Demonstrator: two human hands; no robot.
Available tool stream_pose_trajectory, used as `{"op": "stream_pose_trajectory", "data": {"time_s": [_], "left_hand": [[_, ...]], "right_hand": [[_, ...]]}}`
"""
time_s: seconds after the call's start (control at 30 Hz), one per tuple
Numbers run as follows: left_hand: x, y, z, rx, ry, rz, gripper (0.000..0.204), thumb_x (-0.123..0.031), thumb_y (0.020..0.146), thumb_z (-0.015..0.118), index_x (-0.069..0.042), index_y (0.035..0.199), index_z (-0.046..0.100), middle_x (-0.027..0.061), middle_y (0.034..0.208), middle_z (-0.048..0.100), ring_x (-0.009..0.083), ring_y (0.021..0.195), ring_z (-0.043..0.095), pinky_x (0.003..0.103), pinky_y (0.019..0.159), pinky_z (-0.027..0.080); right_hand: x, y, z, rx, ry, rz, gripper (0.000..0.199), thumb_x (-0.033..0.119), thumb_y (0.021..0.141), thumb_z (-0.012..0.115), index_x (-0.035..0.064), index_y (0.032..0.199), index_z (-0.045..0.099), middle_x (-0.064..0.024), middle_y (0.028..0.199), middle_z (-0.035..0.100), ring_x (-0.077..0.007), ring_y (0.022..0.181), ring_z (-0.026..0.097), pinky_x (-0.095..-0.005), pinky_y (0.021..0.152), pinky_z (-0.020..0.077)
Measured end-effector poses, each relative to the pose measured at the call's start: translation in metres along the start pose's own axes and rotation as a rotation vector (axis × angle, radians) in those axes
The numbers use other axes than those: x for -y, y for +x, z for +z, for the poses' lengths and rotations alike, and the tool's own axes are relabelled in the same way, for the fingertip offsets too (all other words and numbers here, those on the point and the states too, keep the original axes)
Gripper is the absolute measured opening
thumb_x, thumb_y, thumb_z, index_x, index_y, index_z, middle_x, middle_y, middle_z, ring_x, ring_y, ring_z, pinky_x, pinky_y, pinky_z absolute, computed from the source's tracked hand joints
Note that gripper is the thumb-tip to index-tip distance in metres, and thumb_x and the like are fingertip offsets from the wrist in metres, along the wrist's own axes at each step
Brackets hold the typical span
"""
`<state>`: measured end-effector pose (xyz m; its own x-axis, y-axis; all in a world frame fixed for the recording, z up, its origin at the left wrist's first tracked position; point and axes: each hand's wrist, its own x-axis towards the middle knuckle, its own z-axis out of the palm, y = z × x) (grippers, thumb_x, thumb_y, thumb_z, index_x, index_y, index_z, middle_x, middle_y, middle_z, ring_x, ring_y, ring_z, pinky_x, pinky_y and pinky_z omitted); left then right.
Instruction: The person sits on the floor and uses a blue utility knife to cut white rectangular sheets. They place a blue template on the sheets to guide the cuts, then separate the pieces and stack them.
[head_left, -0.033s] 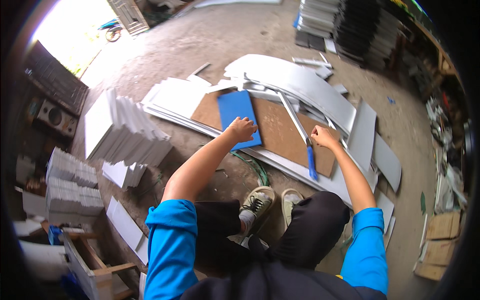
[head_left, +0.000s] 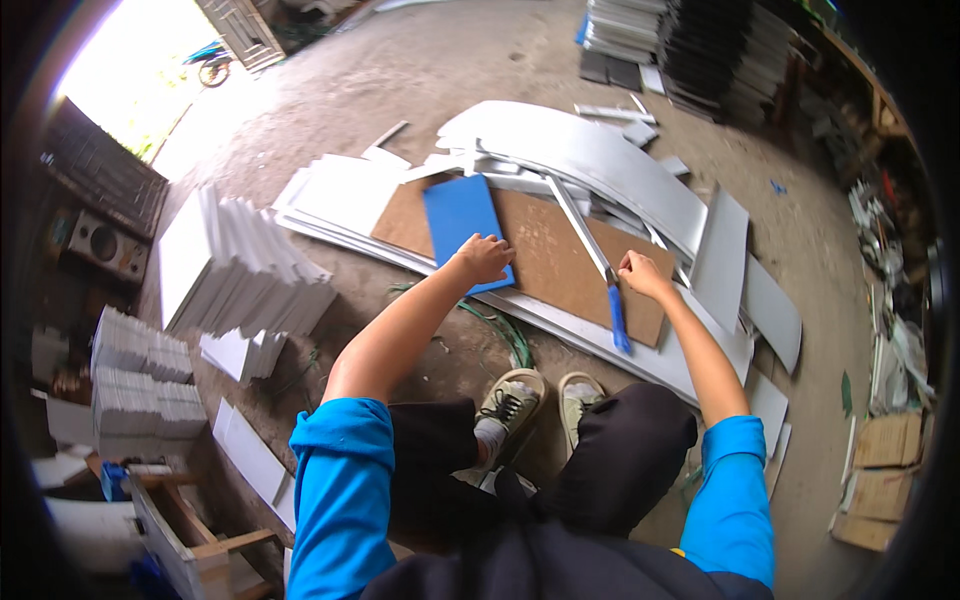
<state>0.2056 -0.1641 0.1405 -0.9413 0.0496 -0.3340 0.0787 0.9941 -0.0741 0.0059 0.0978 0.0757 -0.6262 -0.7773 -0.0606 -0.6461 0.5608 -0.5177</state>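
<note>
A blue rectangular sheet (head_left: 462, 215) lies across a brown board (head_left: 545, 240) on the floor ahead of me. My left hand (head_left: 485, 258) rests on the sheet's near right part, fingers spread over its edge. To the right, a long narrow silvery-white strip (head_left: 580, 225) slants over the board. Its near end meets a blue handle (head_left: 619, 320); whether the two are one tool I cannot make out. Beside that junction, my right hand (head_left: 643, 273) is closed with its fingertips together. Anything small between those fingers is hidden.
White sheets (head_left: 570, 140) and offcuts lie under and beyond the board. Stacks of white panels (head_left: 240, 260) stand on the left, near a wooden frame (head_left: 200, 540). Green cord (head_left: 505, 335) lies by my shoes. Cardboard boxes (head_left: 885, 470) sit at right.
The whole scene has shifted slightly left in view. Both hands keep nearly the same pose, the left on the blue sheet and the right beside the handle.
</note>
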Motion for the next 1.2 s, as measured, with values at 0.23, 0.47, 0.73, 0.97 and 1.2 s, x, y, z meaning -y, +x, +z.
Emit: {"op": "stream_pose_trajectory", "data": {"time_s": [0.23, 0.47, 0.73, 0.97, 1.2], "left_hand": [[-0.022, 0.070, 0.039, 0.037, 0.017, 0.157, 0.028, -0.027, 0.077, 0.061, -0.013, 0.100, 0.055, 0.0045, 0.098, 0.057, 0.0222, 0.100, 0.053, 0.038, 0.080, 0.043], [-0.017, 0.123, 0.074, -0.238, -0.316, 0.236, 0.012, -0.020, 0.080, 0.055, -0.010, 0.087, 0.058, 0.0062, 0.084, 0.059, 0.0250, 0.078, 0.060, 0.037, 0.067, 0.049], [-0.061, 0.190, 0.055, -0.515, -0.916, -0.003, 0.016, -0.016, 0.083, 0.052, -0.008, 0.093, 0.061, 0.0098, 0.078, 0.064, 0.0224, 0.071, 0.064, 0.032, 0.062, 0.049], [-0.163, 0.232, 0.036, -0.310, -1.513, 0.034, 0.022, -0.019, 0.084, 0.054, -0.001, 0.093, 0.060, 0.0108, 0.080, 0.064, 0.0161, 0.071, 0.063, 0.027, 0.063, 0.049], [-0.249, 0.243, 0.002, 0.078, -2.005, -0.073, 0.065, -0.047, 0.085, 0.050, 0.006, 0.120, 0.034, 0.0211, 0.113, 0.047, 0.0260, 0.094, 0.057, 0.034, 0.080, 0.050]], "right_hand": [[-0.024, -0.022, 0.079, -0.280, -0.019, 0.086, 0.042, 0.018, 0.071, 0.067, 0.0031, 0.102, 0.044, -0.0189, 0.101, 0.044, -0.0356, 0.093, 0.047, -0.0442, 0.079, 0.0416], [0.005, -0.031, 0.088, -0.196, -0.100, 0.164, 0.064, 0.012, 0.072, 0.066, 0.0002, 0.122, 0.028, -0.0228, 0.108, 0.041, -0.0358, 0.096, 0.048, -0.0405, 0.079, 0.0442], [0.000, -0.075, 0.044, -0.262, 0.268, 0.306, 0.081, -0.006, 0.074, 0.058, 0.0052, 0.136, 0.007, -0.0221, 0.105, 0.046, -0.0357, 0.096, 0.050, -0.0409, 0.080, 0.0436], [-0.035, -0.179, 0.011, -0.314, 0.067, 0.787, 0.081, -0.003, 0.077, 0.056, 0.0069, 0.137, 0.003, -0.0176, 0.110, 0.051, -0.0336, 0.090, 0.057, -0.0407, 0.074, 0.0480], [-0.091, -0.215, 0.009, -0.472, -0.117, 0.913, 0.081, 0.001, 0.078, 0.058, 0.0050, 0.136, 0.003, -0.0179, 0.110, 0.047, -0.0336, 0.095, 0.054, -0.0401, 0.075, 0.0488]]}}
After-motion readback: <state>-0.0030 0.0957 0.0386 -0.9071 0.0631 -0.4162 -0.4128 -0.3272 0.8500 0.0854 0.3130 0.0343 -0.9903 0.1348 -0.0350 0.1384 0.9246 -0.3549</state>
